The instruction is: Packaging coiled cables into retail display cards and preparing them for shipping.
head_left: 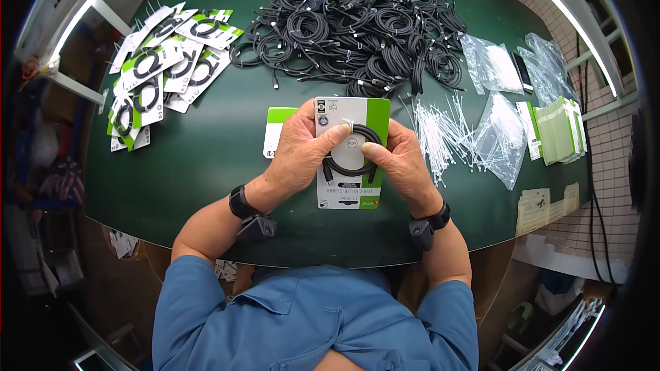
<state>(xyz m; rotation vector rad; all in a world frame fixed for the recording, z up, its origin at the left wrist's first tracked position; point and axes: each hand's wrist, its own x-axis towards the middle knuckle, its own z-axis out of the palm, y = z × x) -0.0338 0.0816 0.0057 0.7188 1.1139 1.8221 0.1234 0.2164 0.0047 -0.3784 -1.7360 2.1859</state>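
A green and white packaging card (pixel 379 113) is held up over the table, its print upside down to me. Against its front lies a coiled black USB cable (pixel 377 139), with a small pale tie at the top of the coil. My left hand (pixel 300 151) grips the card's left edge, thumb pressed on the coil near the tie. On the other side, my right hand (pixel 404 165) holds the right edge, its thumb on the coil too; the fingers of both hands are mostly hidden behind the card. Another card (pixel 278 117) lies beside my left hand, partly covered by it.
A big heap of coiled black cables (pixel 357 34) spreads across the back of the green table (pixel 206 192). Carded cables (pixel 165 62) pile up at the left. To the right are loose white cable ties (pixel 440 134), clear plastic bags (pixel 505 137) and a stack of cards (pixel 560 130).
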